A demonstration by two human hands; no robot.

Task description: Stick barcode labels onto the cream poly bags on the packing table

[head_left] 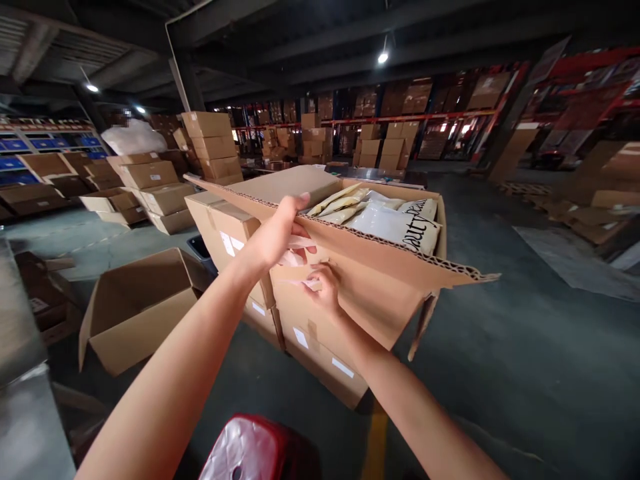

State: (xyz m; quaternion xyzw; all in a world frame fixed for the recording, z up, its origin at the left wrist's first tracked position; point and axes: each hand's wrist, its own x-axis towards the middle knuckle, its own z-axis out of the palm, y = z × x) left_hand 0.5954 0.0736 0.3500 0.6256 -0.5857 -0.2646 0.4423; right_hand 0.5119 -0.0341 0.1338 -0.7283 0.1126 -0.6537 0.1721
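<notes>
An open cardboard box (pixel 360 293) sits in front of me on top of other cartons, its near flap (pixel 425 267) hanging outward. Inside are white plastic bags (pixel 390 223) with black lettering, and yellowish bags (pixel 340 201) beside them. My left hand (pixel 283 233) is at the flap's top edge, thumb over the edge, fingers closed on a thin whitish slip (pixel 298 252). Just below and to its right, my right hand (pixel 325 283) pinches another thin whitish slip (pixel 311 285) close to the box's side. Whether the two slips are one piece, I cannot tell.
A closed carton (pixel 225 230) stands left of the open box. On the floor at left lies an open carton (pixel 145 313). A red stool (pixel 245 450) with a silvery top is below me. Stacked cartons (pixel 213 147) and racks fill the background; a metal table (pixel 25 413) borders the left.
</notes>
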